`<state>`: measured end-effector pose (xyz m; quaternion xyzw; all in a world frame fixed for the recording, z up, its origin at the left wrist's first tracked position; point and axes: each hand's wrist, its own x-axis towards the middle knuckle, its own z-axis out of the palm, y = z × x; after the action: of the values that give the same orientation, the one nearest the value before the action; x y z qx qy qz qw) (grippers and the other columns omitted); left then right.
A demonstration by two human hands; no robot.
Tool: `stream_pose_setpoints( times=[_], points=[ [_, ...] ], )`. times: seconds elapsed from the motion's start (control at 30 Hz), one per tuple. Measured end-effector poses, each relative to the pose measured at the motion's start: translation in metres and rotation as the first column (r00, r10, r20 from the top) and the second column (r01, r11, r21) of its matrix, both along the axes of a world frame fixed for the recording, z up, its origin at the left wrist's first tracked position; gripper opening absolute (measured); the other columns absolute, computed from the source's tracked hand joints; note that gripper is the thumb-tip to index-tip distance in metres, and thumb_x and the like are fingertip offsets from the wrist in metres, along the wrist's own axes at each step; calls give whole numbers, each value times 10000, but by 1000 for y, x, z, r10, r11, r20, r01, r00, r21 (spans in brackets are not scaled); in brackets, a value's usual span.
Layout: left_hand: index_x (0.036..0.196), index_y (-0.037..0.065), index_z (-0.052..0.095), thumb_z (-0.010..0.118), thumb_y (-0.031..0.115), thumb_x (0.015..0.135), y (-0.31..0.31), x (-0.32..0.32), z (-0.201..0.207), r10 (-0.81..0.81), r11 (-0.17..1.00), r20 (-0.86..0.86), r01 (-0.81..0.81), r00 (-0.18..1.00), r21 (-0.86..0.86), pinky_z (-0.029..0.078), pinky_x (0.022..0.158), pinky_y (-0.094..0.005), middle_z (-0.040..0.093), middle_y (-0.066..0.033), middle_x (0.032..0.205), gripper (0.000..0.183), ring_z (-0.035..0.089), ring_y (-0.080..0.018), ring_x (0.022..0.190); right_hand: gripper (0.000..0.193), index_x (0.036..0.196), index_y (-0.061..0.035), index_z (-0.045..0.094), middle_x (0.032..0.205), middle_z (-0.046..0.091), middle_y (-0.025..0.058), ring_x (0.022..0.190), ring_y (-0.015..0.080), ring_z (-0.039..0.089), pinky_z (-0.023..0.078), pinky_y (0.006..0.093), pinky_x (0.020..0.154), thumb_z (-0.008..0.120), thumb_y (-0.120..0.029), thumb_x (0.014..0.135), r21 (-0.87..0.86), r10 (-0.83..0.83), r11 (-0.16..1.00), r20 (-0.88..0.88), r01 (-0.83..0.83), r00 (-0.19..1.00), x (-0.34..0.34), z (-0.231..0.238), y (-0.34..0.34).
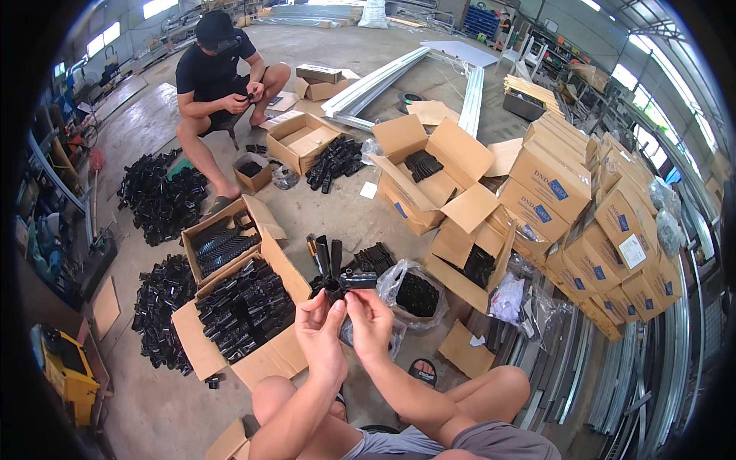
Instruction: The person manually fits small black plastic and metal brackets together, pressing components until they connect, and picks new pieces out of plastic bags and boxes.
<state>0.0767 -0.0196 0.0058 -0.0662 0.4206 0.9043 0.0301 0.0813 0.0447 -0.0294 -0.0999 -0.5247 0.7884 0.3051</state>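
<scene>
My left hand (pixel 322 328) and my right hand (pixel 369 318) are raised close together in front of my knees. Both are closed, fingertips pinching a small glossy black part (pixel 359 280) whose exact kind I cannot make out. Just behind it, long black pieces (pixel 336 257) and an orange-tipped tool (pixel 312 247) stand upright; whether they touch the held part is unclear. To the left of my hands is an open carton (pixel 277 362) packed with black parts. A clear plastic bag (pixel 440 313) of small black pieces lies to the right, beside a little pile of black parts (pixel 374 258).
Heaps of black parts (pixel 162 199) lie on the floor at left. Across from me a person (pixel 218 77) sits handling a small dark piece. Open cartons (pixel 410 201) stand ahead, stacked boxes (pixel 546 180) on a pallet at right, metal profiles (pixel 571 376) below them, a white frame (pixel 383 80) behind.
</scene>
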Motion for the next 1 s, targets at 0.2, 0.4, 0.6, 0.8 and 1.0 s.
stream_pose_setpoints(
  times=[0.2, 0.4, 0.6, 0.8, 1.0],
  points=[
    [1008, 72, 544, 641, -57, 879, -6, -6, -15, -1, 1000, 8, 1, 1000, 19, 524, 798, -241, 675, -65, 1061, 206, 640, -116, 936, 114, 1044, 10, 625, 941, 656, 18, 813, 44, 580, 468, 193, 719, 609, -47, 947, 174, -68, 983, 70, 55, 995, -6, -4, -6],
    [1010, 79, 559, 644, -56, 879, 0, -6, -11, -3, 1000, 18, 3, 1000, 6, 510, 782, -227, 682, -54, 1061, 207, 642, -106, 926, 111, 1022, 26, 637, 940, 670, 47, 846, 79, 611, 490, 227, 744, 613, -51, 944, 56, -34, 998, 53, 31, 998, -4, 6, 1],
    [1015, 86, 561, 646, -49, 880, -4, -6, -12, -17, 1000, 27, 17, 999, 0, 500, 779, -216, 683, -48, 1066, 209, 640, -98, 938, 142, 952, 23, 639, 903, 696, 76, 818, 139, 651, 516, 278, 741, 635, -119, 943, 330, -141, 940, 156, 83, 978, -4, 3, 2],
    [1008, 53, 551, 673, -62, 852, -15, -14, -3, -31, 990, -55, 23, 998, -141, 487, 852, -224, 665, -89, 1122, 229, 621, -112, 996, 175, 1105, -12, 553, 956, 657, 65, 870, 155, 631, 508, 289, 803, 551, -140, 985, 178, -175, 971, 67, 161, 982, 15, -15, 22],
    [1026, -39, 560, 664, -144, 812, -24, -13, 2, -196, 927, -294, 78, 935, -368, 481, 978, -297, 620, -173, 1234, 260, 587, -184, 1147, 629, 1404, 19, 402, 1268, 579, 154, 1153, 177, 554, 436, 311, 982, 695, -240, 912, 194, 343, 923, -26, -332, 939, 6, 33, 89]
  ],
)
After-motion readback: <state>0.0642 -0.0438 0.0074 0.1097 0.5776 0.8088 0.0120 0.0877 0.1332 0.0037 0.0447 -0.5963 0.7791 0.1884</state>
